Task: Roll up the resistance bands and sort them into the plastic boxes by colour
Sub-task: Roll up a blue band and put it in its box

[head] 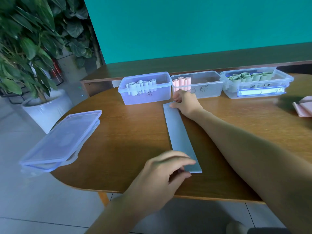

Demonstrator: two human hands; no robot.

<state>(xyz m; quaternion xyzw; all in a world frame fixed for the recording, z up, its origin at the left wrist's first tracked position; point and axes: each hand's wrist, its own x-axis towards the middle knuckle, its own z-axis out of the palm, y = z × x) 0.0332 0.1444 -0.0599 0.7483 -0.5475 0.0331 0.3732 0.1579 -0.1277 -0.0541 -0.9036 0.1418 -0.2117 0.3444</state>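
Observation:
A long pale blue resistance band (179, 134) lies flat and stretched out on the wooden table (131, 132), running from near to far. My left hand (162, 176) pinches its near end between thumb and fingers. My right hand (184, 102) holds down its far end, fingers curled at the corner. Behind stand three clear plastic boxes: the left box (146, 97) with rolled pale blue bands, the middle box (207, 90) with rolled pink bands, the right box (280, 81) with rolled green bands.
Stacked clear lids (62, 141) overhang the table's left edge. A pink band (303, 107) lies at the far right edge. A potted plant in a white pot (42, 110) stands on the floor to the left. A teal wall rises behind the boxes.

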